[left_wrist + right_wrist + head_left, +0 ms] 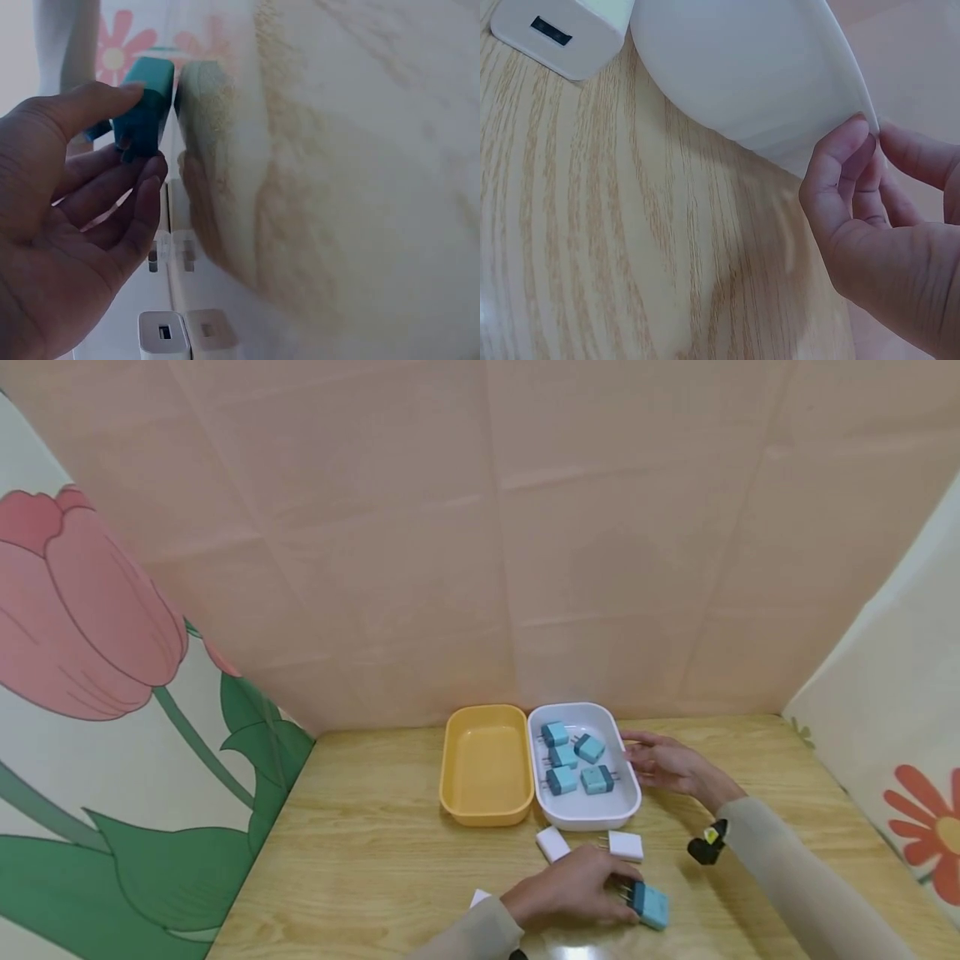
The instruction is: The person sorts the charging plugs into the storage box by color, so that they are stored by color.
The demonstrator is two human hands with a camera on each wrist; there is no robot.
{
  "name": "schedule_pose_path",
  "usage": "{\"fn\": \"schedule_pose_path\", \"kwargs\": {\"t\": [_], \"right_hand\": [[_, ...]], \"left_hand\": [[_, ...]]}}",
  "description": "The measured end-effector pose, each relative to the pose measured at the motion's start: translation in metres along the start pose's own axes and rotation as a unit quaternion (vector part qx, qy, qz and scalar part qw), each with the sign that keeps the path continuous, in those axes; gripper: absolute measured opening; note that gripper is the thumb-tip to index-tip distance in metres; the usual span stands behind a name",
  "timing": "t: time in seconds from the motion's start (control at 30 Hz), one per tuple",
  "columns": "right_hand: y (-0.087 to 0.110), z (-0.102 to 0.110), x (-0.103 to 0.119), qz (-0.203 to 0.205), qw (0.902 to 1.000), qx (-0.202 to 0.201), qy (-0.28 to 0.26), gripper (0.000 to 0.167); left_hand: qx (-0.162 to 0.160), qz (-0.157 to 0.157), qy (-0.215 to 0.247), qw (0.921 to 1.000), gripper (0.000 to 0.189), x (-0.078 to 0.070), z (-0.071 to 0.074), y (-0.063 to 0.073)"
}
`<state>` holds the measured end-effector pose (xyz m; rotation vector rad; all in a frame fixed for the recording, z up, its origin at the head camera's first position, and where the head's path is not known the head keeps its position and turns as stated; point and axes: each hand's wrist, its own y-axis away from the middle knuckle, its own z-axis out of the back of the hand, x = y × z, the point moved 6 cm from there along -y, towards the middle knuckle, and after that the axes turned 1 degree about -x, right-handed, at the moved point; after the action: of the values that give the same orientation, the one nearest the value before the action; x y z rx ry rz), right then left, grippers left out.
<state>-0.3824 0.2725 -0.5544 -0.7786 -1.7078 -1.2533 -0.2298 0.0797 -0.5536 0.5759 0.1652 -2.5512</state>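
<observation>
Head view: the left hand, on the near side of the white tray, held a blue plug adapter with its metal prongs turned toward the palm; the left wrist view showed the thumb laid over the adapter and the fingers under it, a narrow pinch. The right hand was at the right side of the white tray, and the right wrist view showed its thumb and forefinger pinching the rim, the other fingers bent beneath. Between the white tray and the left hand, two white adapters lay on the wooden table: one just off the tray's near left corner, the other near its right corner, prongs pointing left. A third white piece, farther to the near left of the tray, was partly covered by the left sleeve. Behind the tray rose a creased pinkish cloth. Inside the white tray were five blue adapters, three in a row along its left side and two toward its right. A yellow tray stood just beside it on the left, its floor in plain sight.
</observation>
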Motion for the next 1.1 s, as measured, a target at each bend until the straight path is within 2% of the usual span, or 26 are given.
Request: {"fn": "schedule_pose_path", "kwargs": {"t": [0.2,0.47,0.67,1.1], "right_hand": [[0.001,0.002,0.0,-0.003,1.0,-0.007,-0.004,0.063],[0.001,0.003,0.0,-0.002,1.0,-0.006,-0.004,0.063],[0.003,0.003,0.0,-0.004,1.0,-0.006,-0.003,0.063],[0.0,0.002,0.0,-0.001,0.9999,-0.007,-0.007,0.064]], "left_hand": [[0.002,0.006,0.011,0.9999,0.042,0.0,-0.001,0.001],[-0.011,-0.012,0.044,0.9989,0.04,-0.003,0.005,0.003],[-0.027,-0.021,0.046,0.9983,0.041,-0.006,0.012,0.006],[-0.023,-0.011,0.083,0.9962,0.045,-0.004,0.016,0.008]]}}
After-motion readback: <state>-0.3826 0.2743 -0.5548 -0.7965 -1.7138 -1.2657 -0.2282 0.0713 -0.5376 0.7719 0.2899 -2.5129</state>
